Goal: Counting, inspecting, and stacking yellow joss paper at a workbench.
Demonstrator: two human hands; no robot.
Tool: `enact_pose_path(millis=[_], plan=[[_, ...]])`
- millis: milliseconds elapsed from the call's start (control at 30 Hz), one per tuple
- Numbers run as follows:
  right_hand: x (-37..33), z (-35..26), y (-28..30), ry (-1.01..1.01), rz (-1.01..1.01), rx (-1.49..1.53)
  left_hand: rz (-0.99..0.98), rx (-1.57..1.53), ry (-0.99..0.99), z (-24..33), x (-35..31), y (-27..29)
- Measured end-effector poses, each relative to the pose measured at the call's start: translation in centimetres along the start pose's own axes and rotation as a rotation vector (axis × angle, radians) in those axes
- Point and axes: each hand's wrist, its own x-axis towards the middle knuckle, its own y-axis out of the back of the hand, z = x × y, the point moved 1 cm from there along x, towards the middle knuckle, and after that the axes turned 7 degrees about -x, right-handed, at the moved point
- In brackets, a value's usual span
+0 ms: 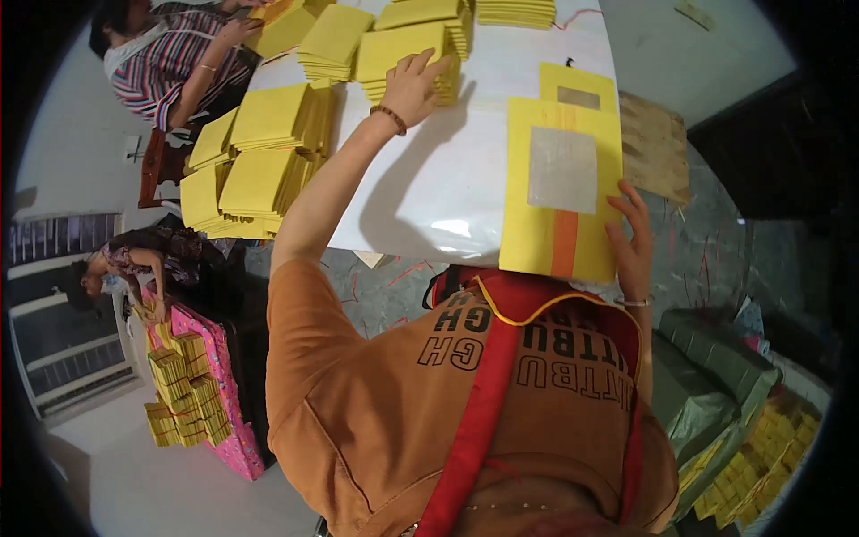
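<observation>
My left hand [415, 88] reaches across the table, its fingers spread over the top of a stack of yellow paper sheets [385, 54]. I cannot see any sheet pinched in it. At the table's right edge lies a larger yellow paper piece [519, 188] with an orange stripe [564, 243] and a silvery grey rectangle [562, 170]. My right hand [633, 240] is beside that piece, fingers apart and fingertips at its right edge. Partly covered behind it is another yellow piece [604, 89] with a smaller grey patch.
More yellow stacks [268, 116] pile up at the table's left edge, others [514, 12] along the far side. A person in a striped top [170, 67] handles yellow paper at the far left. Another person [139, 264] is by a pink-covered surface [210, 358] with yellow bundles. Red scraps litter the floor.
</observation>
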Motion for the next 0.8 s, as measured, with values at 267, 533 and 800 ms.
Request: enact_pose_path(millis=[267,533,800], plan=[[1.2,1.2,-0.7,0.072,0.050,0.001,-0.190,-0.424,-0.494,19.6,-6.6,2.7],[0.9,2.2,-0.9,0.086,0.069,0.074,-0.248,-0.525,-0.446,20.6,-7.1,2.1],[0.5,2.1,-0.3,-0.034,-0.014,0.300,-0.426,-0.889,-0.039,20.4,-6.8,2.3]])
